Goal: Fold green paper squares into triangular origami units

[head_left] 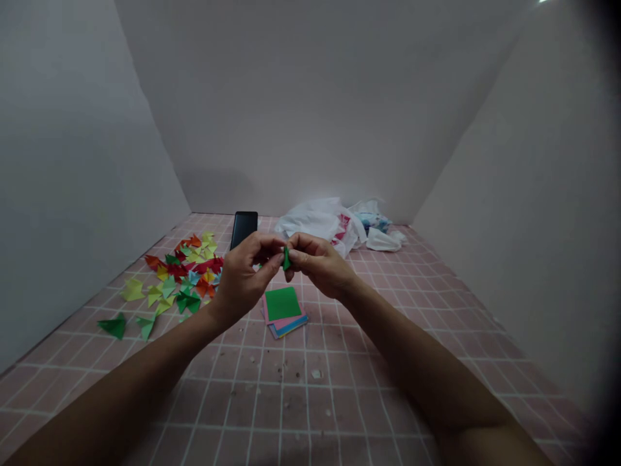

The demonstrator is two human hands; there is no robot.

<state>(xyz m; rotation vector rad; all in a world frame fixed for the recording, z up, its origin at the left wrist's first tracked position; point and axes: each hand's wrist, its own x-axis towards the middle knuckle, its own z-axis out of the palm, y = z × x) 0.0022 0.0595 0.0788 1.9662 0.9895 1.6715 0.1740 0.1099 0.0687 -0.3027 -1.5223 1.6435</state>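
our left hand (247, 275) and right hand (317, 262) both pinch a small folded green paper (286, 259) in their fingertips, above a paper stack (284, 312) on pink tile (339, 388). folded pieces (182, 272) lie left, near a black phone (244, 228); the white bag's (323, 223) pink print is unreadable.

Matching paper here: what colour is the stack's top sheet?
The top sheet is green; head view.

The folded paper (286, 259) is green, the paper stack (281, 309) shows green over pink and blue, and the tiled surface (310, 401) is pink with white grid lines.
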